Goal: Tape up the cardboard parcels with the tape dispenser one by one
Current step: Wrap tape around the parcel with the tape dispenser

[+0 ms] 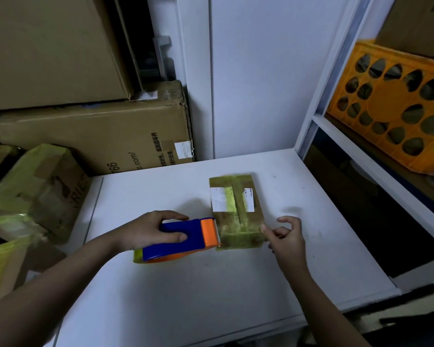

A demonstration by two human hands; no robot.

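Small cardboard parcel (237, 211) sits mid white table (176, 291), clear of every edge, bare surface all round. Left hand (150, 231) grips blue-orange tape dispenser (183, 239), cutter end against parcel's near-left side. Right hand (287, 240) loosely curled, thumb touching parcel's near-right corner, holding nothing. White label (218, 198) under yellowish tape: unreadable. Big carton (98, 141) behind: "66", ".com/". Orange crate (391, 106) on right shelf.
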